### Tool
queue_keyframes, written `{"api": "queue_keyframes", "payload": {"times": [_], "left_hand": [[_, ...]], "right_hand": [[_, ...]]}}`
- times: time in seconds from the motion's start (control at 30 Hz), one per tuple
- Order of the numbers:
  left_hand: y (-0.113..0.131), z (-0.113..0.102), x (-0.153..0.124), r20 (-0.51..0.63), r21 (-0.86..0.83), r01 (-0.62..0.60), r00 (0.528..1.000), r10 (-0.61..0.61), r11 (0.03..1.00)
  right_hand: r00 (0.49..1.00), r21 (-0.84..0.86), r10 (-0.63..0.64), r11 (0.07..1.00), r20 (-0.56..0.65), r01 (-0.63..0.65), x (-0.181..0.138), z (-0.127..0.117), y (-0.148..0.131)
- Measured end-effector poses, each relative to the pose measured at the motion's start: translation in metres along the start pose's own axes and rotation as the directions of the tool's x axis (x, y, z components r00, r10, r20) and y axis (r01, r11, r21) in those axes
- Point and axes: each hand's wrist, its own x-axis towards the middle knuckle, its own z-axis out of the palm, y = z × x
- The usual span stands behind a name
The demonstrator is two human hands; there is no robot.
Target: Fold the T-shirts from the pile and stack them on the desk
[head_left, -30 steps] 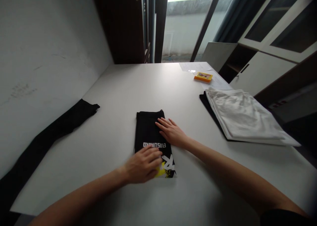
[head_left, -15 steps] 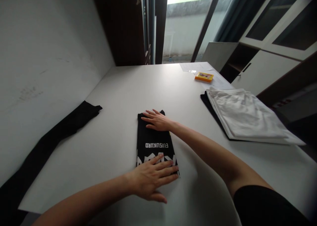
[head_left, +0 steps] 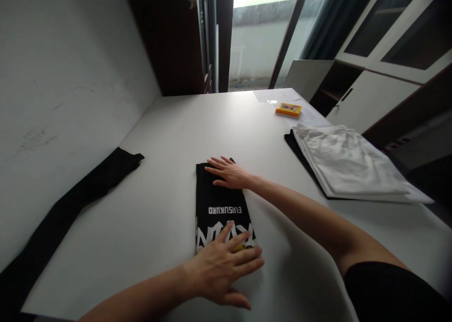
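We press both hands flat on a folded black shirt [head_left: 221, 208], a long narrow rectangle of soft matte cloth lying in the middle of the desk [head_left: 169, 138], nearer its near edge than its far one. White block letters run across the shirt, and below them sits a jagged white print with a bit of yellow showing between our fingers.

Our left hand [head_left: 222, 268] lies palm down on the shirt's near end, fingers spread and fanned over the print, the thumb out on the bare desk; its grip is open and holds nothing. Our right hand [head_left: 229, 173] rests flat on the shirt's far end, fingers straight and slightly apart, pointing toward the left edge; its grip too is open, only pressing the cloth.

The desk is smooth, pale and matte. Along its left edge, against the wall, a long strip of black cloth [head_left: 70, 199] runs toward the near left corner. Near the right edge lies a stack of flat glossy bags [head_left: 348, 164], crinkled and silvery white, resting on a dark sheet. Beyond it, toward the far right corner, a small orange box [head_left: 288, 108] sits on some white paper [head_left: 278, 96].
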Motion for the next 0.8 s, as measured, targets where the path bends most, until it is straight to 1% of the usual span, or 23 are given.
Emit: {"api": "queue_keyframes", "payload": {"times": [0.07,0.1,0.13,0.17,0.2,0.23,0.27,0.3,0.33,0.37,0.4,0.43,0.47,0.5,0.53,0.57,0.6,0.63,0.67,0.73,0.8], "left_hand": [[0.002,0.0,0.001,0.005,-0.025,0.0,1.0,0.0,1.0],[0.002,0.001,0.001,0.004,-0.041,-0.005,1.0,0.005,0.999],[0.002,0.001,0.001,0.001,-0.059,-0.012,1.0,0.012,0.998],[0.002,0.002,0.001,-0.005,-0.076,-0.021,1.0,0.021,0.997],[0.002,0.002,0.001,-0.015,-0.091,-0.033,0.999,0.032,0.995],[0.001,0.002,0.0,-0.028,-0.104,-0.048,0.999,0.046,0.993],[0.0,0.003,-0.002,-0.041,-0.113,-0.058,0.998,0.054,0.992],[-0.002,0.003,-0.004,-0.06,-0.117,-0.058,0.997,0.051,0.991],[-0.006,0.003,-0.007,-0.087,-0.116,-0.036,0.996,0.026,0.993],[-0.012,0.003,-0.011,-0.125,-0.11,0.017,0.992,-0.031,0.994],[-0.019,0.003,-0.015,-0.178,-0.106,0.104,0.976,-0.122,0.989],[-0.029,0.003,-0.02,-0.245,-0.11,0.22,0.939,-0.241,0.969],[-0.039,0.003,-0.024,-0.317,-0.127,0.352,0.872,-0.374,0.928],[-0.05,0.002,-0.029,-0.379,-0.153,0.48,0.779,-0.5,0.864],[-0.062,0.001,-0.033,-0.421,-0.18,0.592,0.676,-0.605,0.786],[-0.073,0.0,-0.036,-0.444,-0.2,0.677,0.581,-0.682,0.708],[-0.082,-0.001,-0.038,-0.454,-0.208,0.74,0.507,-0.733,0.64],[-0.091,-0.002,-0.038,-0.456,-0.208,0.78,0.456,-0.764,0.59],[-0.098,-0.004,-0.036,-0.455,-0.213,0.802,0.425,-0.783,0.559],[-0.108,-0.008,-0.029,-0.444,-0.275,0.799,0.387,-0.808,0.534],[-0.114,-0.012,-0.018,-0.419,-0.435,0.734,0.347,-0.839,0.521]], "right_hand": [[0.989,0.023,-0.144,0.989,0.033,0.143,-0.012,0.002,-0.014],[0.983,0.029,-0.177,0.984,0.044,0.175,-0.018,0.004,-0.018],[0.986,0.021,-0.159,0.987,0.047,0.158,-0.024,0.005,-0.018],[0.995,-0.001,-0.089,0.996,0.037,0.089,-0.029,0.005,-0.011],[1.0,-0.034,0.022,0.999,0.014,-0.021,-0.034,0.004,0.0],[0.988,-0.072,0.154,0.985,-0.02,-0.155,-0.039,0.003,0.014],[0.958,-0.105,0.28,0.953,-0.058,-0.285,-0.044,0.0,0.03],[0.917,-0.13,0.386,0.909,-0.101,-0.397,-0.049,-0.002,0.044],[0.874,-0.141,0.464,0.865,-0.143,-0.482,-0.055,-0.005,0.055],[0.84,-0.137,0.512,0.833,-0.178,-0.537,-0.062,-0.008,0.061],[0.818,-0.121,0.537,0.816,-0.206,-0.566,-0.07,-0.01,0.061],[0.809,-0.094,0.544,0.814,-0.224,-0.573,-0.077,-0.011,0.056],[0.808,-0.06,0.541,0.821,-0.234,-0.568,-0.085,-0.011,0.045],[0.81,-0.026,0.535,0.831,-0.24,-0.556,-0.093,-0.011,0.029],[0.811,0.004,0.532,0.837,-0.246,-0.547,-0.099,-0.01,0.011],[0.808,0.026,0.533,0.838,-0.251,-0.545,-0.104,-0.008,-0.009],[0.803,0.036,0.538,0.836,-0.256,-0.548,-0.108,-0.006,-0.028],[0.799,0.034,0.543,0.831,-0.258,-0.555,-0.11,-0.003,-0.047],[0.796,0.027,0.549,0.827,-0.255,-0.562,-0.111,0.0,-0.062],[0.79,0.023,0.565,0.816,-0.238,-0.577,-0.108,0.004,-0.085],[0.777,0.06,0.591,0.803,-0.217,-0.593,-0.102,0.006,-0.097]]}}
